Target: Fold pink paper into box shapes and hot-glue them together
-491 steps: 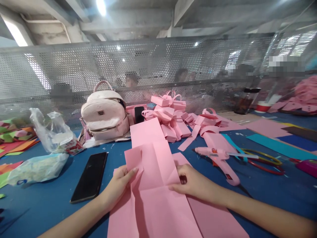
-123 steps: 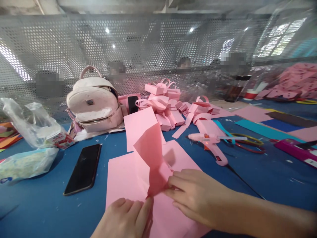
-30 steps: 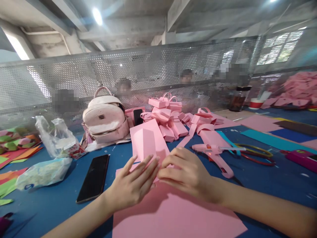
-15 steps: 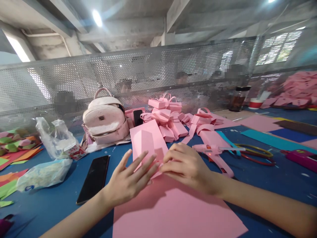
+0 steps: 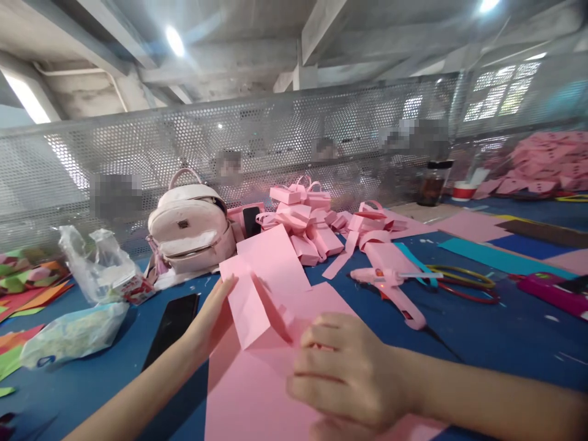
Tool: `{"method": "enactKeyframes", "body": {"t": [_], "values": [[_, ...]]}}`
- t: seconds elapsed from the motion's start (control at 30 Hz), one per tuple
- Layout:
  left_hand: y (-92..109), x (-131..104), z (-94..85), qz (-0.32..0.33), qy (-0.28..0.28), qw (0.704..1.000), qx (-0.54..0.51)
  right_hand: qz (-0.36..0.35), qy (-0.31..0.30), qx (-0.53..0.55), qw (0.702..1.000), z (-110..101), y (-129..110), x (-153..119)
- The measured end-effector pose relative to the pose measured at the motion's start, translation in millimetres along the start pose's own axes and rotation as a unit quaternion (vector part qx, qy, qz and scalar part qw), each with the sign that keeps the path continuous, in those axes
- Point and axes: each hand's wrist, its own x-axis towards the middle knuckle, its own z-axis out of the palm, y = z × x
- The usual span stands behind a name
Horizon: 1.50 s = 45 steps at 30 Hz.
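A folded pink paper piece [image 5: 248, 303], bent into an open box-like shape, stands tilted over the pink sheets. My left hand [image 5: 219, 312] grips its left edge; most of the fingers are hidden behind the paper. Closer to me, my right hand [image 5: 351, 370] is curled closed above a large pink paper sheet [image 5: 243, 398]. Whatever it may hold is hidden by the fingers. Behind the folded piece lies another pink sheet [image 5: 271, 254]. A pink glue gun [image 5: 390, 285], with a small red light on, lies right of my hands.
A pile of pink paper boxes [image 5: 305, 220] and a pale backpack [image 5: 193, 229] stand at the back. On the left are a black phone [image 5: 172, 324] and plastic bags [image 5: 76, 334]. Scissors [image 5: 463, 282] and a magenta tool [image 5: 551, 294] lie right. A perforated metal screen [image 5: 275, 135] closes the far side.
My left hand has gone from spread fingers to gripping the folded paper, which has risen into view. My right hand has come down and nearer, away from the paper. The view has shifted slightly.
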Motion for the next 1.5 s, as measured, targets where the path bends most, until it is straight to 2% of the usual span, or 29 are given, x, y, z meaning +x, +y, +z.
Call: {"method": "enactKeyframes", "body": {"t": [0.1,0.13,0.23,0.37,0.43,0.57,0.6,0.67,0.77,0.8,0.87,0.93,1.07,1.17,1.27,1.33,1.4,1.43,1.5], "values": [[1.5,-1.9,4.9,-0.100,-0.022,0.988,-0.117,-0.004,-0.004,0.049,0.999,12.4,-10.0,-6.7],[1.4,-3.0,5.2,-0.109,-0.021,0.984,-0.138,-0.010,-0.007,0.058,0.998,17.2,-12.4,-9.7],[-0.2,-7.3,2.4,-0.070,-0.037,0.989,-0.128,-0.033,-0.030,0.065,0.997,30.4,-16.9,-18.8],[-2.7,-12.3,-5.8,-0.033,-0.118,0.988,-0.092,-0.082,-0.057,0.101,0.990,36.2,-17.0,-26.7],[-0.5,-13.1,-10.1,-0.031,-0.171,0.983,-0.066,-0.091,-0.021,0.124,0.988,32.0,-13.7,-27.9],[16.0,-11.2,-16.4,-0.001,-0.327,0.945,0.018,-0.047,0.134,0.109,0.984,16.5,6.8,-24.6],[20.7,-10.6,-18.0,0.004,-0.350,0.936,0.038,-0.026,0.154,0.108,0.982,13.5,14.4,-23.5],[27.0,-9.7,-22.6,-0.011,-0.390,0.917,0.081,0.049,0.140,0.104,0.983,11.3,29.3,-23.0],[27.3,-8.9,-31.9,-0.071,-0.434,0.887,0.139,0.148,0.068,0.098,0.982,16.6,42.6,-27.5],[25.9,-8.6,-34.8,-0.082,-0.444,0.879,0.153,0.151,0.043,0.097,0.983,19.8,43.6,-29.8],[22.4,-8.2,-38.8,-0.070,-0.452,0.870,0.182,0.115,0.002,0.081,0.990,25.9,41.7,-34.0],[18.9,-7.9,-40.3,-0.020,-0.422,0.878,0.223,0.050,-0.044,0.047,0.997,30.0,37.6,-36.5],[9.1,-5.2,-38.3,0.063,-0.273,0.916,0.289,-0.051,-0.105,-0.027,0.993,32.8,35.6,-38.5],[0.4,0.3,-32.8,0.109,-0.211,0.930,0.282,-0.063,-0.127,-0.067,0.988,34.2,41.2,-40.9],[-7.0,4.2,-25.2,0.156,-0.170,0.932,0.278,-0.048,-0.151,-0.096,0.983,36.0,46.0,-43.2],[-11.2,3.1,-19.6,0.185,-0.118,0.931,0.291,-0.043,-0.159,-0.105,0.981,36.8,46.2,-43.9],[-14.7,-1.4,-13.5,0.238,-0.033,0.905,0.352,-0.037,-0.154,-0.107,0.982,37.3,44.1,-44.0],[-16.1,-4.8,-10.2,0.280,0.012,0.871,0.404,-0.033,-0.151,-0.107,0.982,37.5,42.5,-44.0],[-17.7,-12.8,-2.9,0.377,0.068,0.773,0.506,-0.023,-0.144,-0.108,0.983,38.0,39.1,-44.2]]}}
